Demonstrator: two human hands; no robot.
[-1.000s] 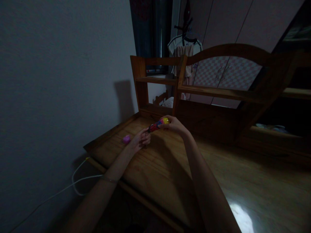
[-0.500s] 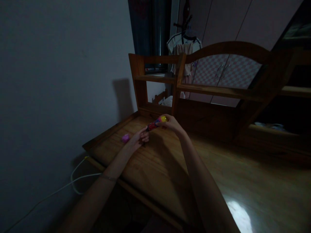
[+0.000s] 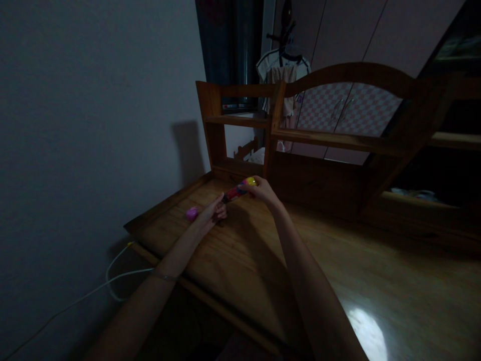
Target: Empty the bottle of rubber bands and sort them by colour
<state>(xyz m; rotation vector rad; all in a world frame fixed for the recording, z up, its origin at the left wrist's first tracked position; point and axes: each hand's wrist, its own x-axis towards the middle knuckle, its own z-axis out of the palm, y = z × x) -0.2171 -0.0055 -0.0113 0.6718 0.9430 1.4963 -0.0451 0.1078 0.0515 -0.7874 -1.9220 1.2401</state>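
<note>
Over the wooden desk, my right hand [image 3: 263, 190] is closed around the yellow end of a colourful tube [image 3: 233, 193], its fingers wrapped on the blue and pink part. The tube slants down to the left, red along its lower half with a dark tip. My left hand [image 3: 216, 211] has its fingers curled at that dark lower end; what exactly they grip is hard to make out in the dim light. On the desktop just left of my left hand lies a small shiny pink-purple object [image 3: 192, 214], partly hidden by the wrist.
The wooden desktop [image 3: 240, 265] carries a shelf unit [image 3: 276, 120] along its back. A wall [image 3: 150, 125] borders it on the left, where a white cable [image 3: 108, 281] hangs past the edge. Clothes [image 3: 281, 70] hang on a stand behind, before a cupboard [image 3: 338, 108].
The whole view has shifted very slightly to the left. Both hands keep the same hold on the tube, with hardly any movement.
</note>
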